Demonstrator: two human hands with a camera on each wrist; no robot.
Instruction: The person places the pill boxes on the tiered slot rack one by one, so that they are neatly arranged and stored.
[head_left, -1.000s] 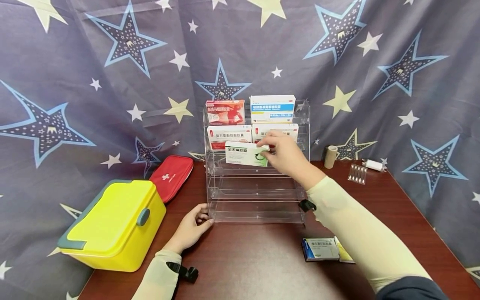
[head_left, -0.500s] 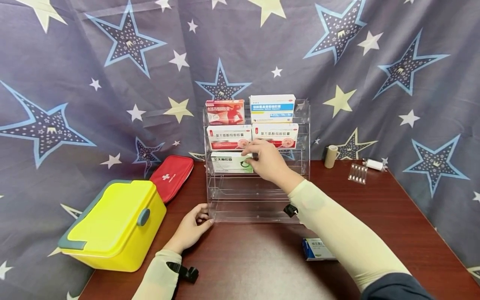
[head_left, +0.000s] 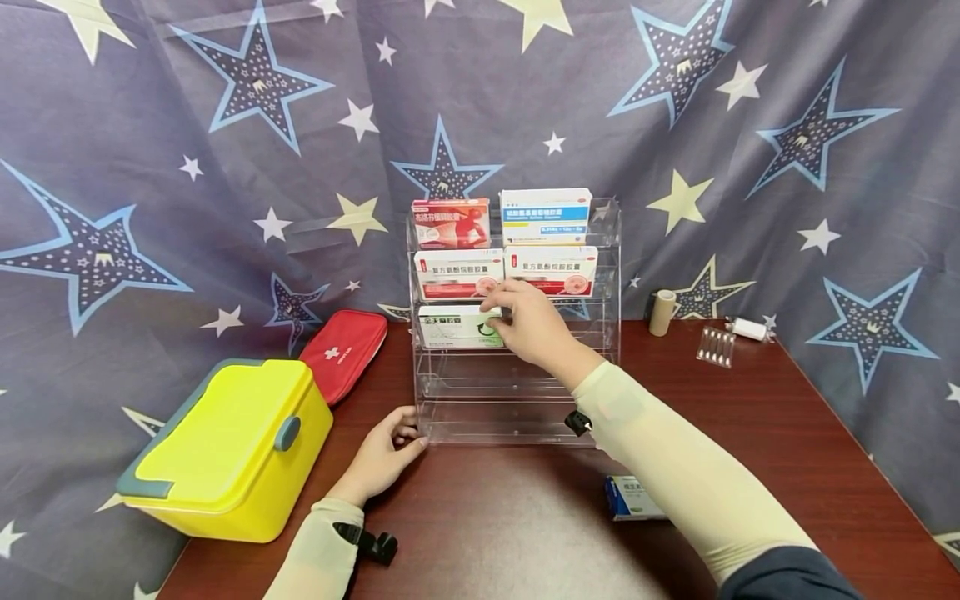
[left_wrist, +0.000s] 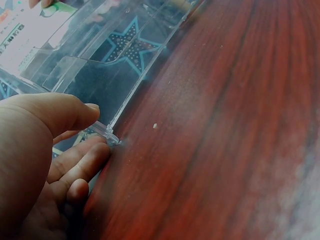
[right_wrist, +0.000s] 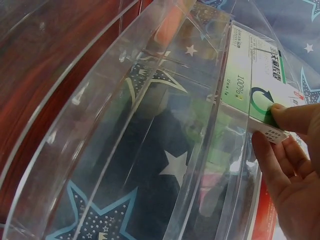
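Observation:
A clear tiered display rack (head_left: pixel 514 388) stands on the table with medicine boxes on its upper tiers. My right hand (head_left: pixel 536 327) pinches the right end of a white and green medicine box (head_left: pixel 453 327), which sits at the left of the third tier. In the right wrist view, the thumb lies on that box's (right_wrist: pixel 251 75) printed face and fingers are at its end. My left hand (head_left: pixel 381 457) holds the rack's lower left front corner. Seen from the left wrist, thumb and fingers close around the clear edge (left_wrist: pixel 106 131).
Above are a red box (head_left: pixel 451 225), a blue-white box (head_left: pixel 545 217) and two red-white boxes (head_left: pixel 459 276). A yellow case (head_left: pixel 232 450) and red first-aid pouch (head_left: pixel 343 354) stand left. A blue-grey box (head_left: pixel 633 498), partly behind my right sleeve, a tan roll (head_left: pixel 662 313) and blister pack (head_left: pixel 716 347) lie right.
My right hand has lowered the white and green box leftward from in front of the second tier onto the third, then nudged it slightly left. My left hand has stayed at the rack's corner.

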